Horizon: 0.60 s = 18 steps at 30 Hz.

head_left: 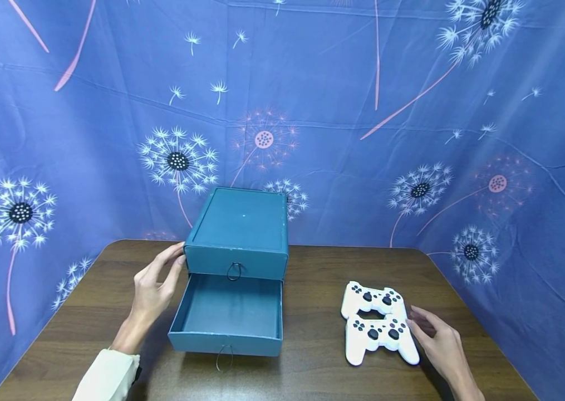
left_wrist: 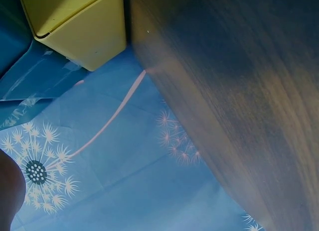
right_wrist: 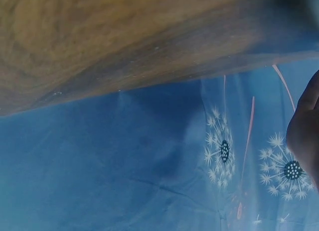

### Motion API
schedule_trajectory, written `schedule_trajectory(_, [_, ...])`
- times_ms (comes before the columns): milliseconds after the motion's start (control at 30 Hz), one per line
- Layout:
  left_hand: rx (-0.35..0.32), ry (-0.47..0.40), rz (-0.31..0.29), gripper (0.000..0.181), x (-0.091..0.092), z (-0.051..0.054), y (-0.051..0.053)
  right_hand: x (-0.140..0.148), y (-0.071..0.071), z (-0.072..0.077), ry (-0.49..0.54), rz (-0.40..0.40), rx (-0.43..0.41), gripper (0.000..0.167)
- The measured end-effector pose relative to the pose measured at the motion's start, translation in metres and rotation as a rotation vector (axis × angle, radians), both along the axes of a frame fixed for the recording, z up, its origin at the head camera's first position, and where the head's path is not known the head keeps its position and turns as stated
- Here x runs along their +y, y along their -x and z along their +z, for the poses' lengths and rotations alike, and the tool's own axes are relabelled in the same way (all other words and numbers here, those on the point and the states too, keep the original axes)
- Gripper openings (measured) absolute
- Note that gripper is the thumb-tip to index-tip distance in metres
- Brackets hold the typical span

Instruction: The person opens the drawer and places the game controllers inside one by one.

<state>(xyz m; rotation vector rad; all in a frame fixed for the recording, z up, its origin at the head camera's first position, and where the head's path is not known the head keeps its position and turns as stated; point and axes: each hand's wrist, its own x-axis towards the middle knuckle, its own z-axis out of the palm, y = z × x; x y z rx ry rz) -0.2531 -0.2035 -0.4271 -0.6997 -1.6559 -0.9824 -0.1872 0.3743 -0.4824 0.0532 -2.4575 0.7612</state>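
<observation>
A teal two-drawer box (head_left: 244, 217) stands on the table. Its upper drawer (head_left: 212, 262) is closed, and the lower drawer (head_left: 224, 344) is pulled out with a bare interior. My left hand (head_left: 154, 287) rests its fingertips against the box's left side, fingers extended. To the right lie two white game controllers, the far one (head_left: 349, 301) just behind the near one (head_left: 381, 328). Beside their right edge is my right hand (head_left: 440, 342), fingers loosely bent; whether it touches them is hard to tell. Only a dark edge of each hand shows in the wrist views.
Wire ring pulls (head_left: 234, 271) hang on the drawer fronts. A blue dandelion-print cloth (head_left: 312, 67) hangs behind the wooden table (head_left: 312, 312). In the left wrist view a yellow-looking open box part (left_wrist: 92, 39) sits against the teal box; I cannot tell which part it is.
</observation>
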Motion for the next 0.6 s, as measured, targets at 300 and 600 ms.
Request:
schedule_trajectory(300, [0.005,-0.004,0.002,0.027,0.001,0.0,0.0,0.007,0.002,-0.007,-0.017,0.017,-0.017,0.033])
schedule_trajectory(600, [0.003,-0.005,0.004,0.033,0.0,-0.001,0.001,0.0,0.009,-0.011,-0.027,-0.002,-0.073,0.04])
